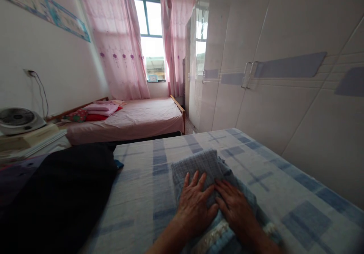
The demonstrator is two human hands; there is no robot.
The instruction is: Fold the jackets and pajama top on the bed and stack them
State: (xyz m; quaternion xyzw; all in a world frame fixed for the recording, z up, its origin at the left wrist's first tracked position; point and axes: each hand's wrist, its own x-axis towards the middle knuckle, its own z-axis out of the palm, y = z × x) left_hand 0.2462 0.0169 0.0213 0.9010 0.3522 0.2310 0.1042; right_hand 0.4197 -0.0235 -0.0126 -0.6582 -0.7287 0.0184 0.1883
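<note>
Resting our hands flat on a folded grey-blue woven cloth (pixel 196 163), we've got the left hand (pixel 195 201) with fingers spread and the right hand (pixel 235 205) slanting in beside it, fingers closer together, thumb tips right by each other. That cloth's lying on a blue-and-white checked bedsheet (pixel 136 193), and we can see a rumpled black fabric (pixel 65 185) off to its left.

Single cam on my head, facing forward and down: my bare left hand (pixel 195 200) and bare right hand (pixel 235 205) close, teal-framed glass window (pixel 152 47) far ahead.
</note>
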